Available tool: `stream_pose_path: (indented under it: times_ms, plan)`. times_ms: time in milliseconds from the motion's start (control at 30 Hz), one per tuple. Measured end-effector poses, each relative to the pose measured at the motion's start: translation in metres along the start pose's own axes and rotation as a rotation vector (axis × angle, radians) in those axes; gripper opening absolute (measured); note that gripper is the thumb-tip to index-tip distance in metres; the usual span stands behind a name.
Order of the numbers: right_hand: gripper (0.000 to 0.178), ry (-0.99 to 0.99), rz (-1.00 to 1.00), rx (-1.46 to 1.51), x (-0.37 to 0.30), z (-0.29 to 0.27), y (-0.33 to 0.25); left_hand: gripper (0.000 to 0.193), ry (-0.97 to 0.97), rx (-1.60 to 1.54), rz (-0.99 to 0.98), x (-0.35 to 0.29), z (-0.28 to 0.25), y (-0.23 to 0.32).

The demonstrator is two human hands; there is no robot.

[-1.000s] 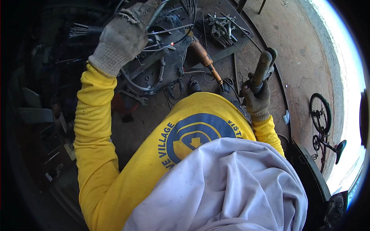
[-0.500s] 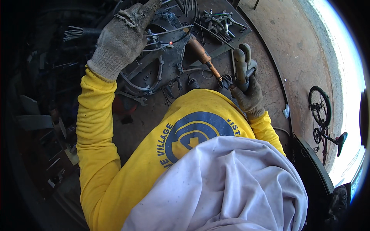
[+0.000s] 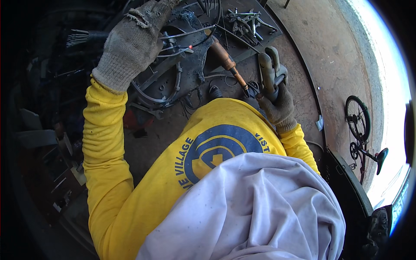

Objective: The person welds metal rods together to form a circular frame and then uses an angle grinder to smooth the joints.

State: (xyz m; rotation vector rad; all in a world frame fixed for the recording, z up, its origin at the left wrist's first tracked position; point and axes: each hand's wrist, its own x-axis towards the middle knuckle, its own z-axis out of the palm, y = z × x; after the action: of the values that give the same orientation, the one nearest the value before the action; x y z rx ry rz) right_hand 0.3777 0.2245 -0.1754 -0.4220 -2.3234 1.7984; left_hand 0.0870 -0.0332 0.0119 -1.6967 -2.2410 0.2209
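- Handling of a clamp-like grey tool (image 3: 265,73) beside the counter (image 3: 241,50) seems to be the step in hand.
- Right gloved hand (image 3: 281,106) has its grip clenched around the tool's lower end; the tool's two rounded prongs point away from the body, off the counter and over the floor (image 3: 320,43).
- Left gloved hand (image 3: 130,47) reaches over the counter's left part; its fingertips run to the edge of view, so I cannot tell whether that grip grasps anything.
- Bright red spot (image 3: 190,47) shows on thin metal just right of the left hand; it may be hot, so the next move calls for keeping the glove clear.
- Copper-coloured tool (image 3: 222,55) slants past the counter's near edge between the hands; carrying the clamp-like tool leftward would call for passing over or around it.
- Pile of pliers (image 3: 247,22) crowds the counter's right end, near the prongs.
- Open room lies rightward, where floor spreads toward a bicycle (image 3: 354,150), well apart from both hands.
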Motion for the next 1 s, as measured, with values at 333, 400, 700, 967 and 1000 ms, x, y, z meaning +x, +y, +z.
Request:
stream_pose_path:
  times_ms: [333, 400, 700, 967, 1000]
  plan:
    - [0.065, 0.014, -0.286, -0.13, 0.017, -0.005, -0.012, 0.036, 0.088, 0.224, 0.199, -0.012, 0.003, -0.006]
    - [0.066, 0.0, -0.243, -0.117, 0.015, -0.005, -0.015, 0.032, 0.137, 0.101, 0.208, -0.021, 0.01, -0.015]
    - [0.062, -0.046, -0.084, 0.029, 0.009, -0.004, -0.013, 0.029, 0.103, 0.122, 0.137, -0.009, 0.007, -0.007]
    - [0.053, -0.007, -0.145, -0.116, 0.008, -0.002, 0.009, 0.024, 0.209, 0.151, 0.23, -0.008, 0.0, -0.01]
    - [0.049, 0.007, -0.092, -0.088, 0.005, 0.0, 0.009, 0.023, 0.186, 0.129, 0.299, -0.011, 0.004, -0.016]
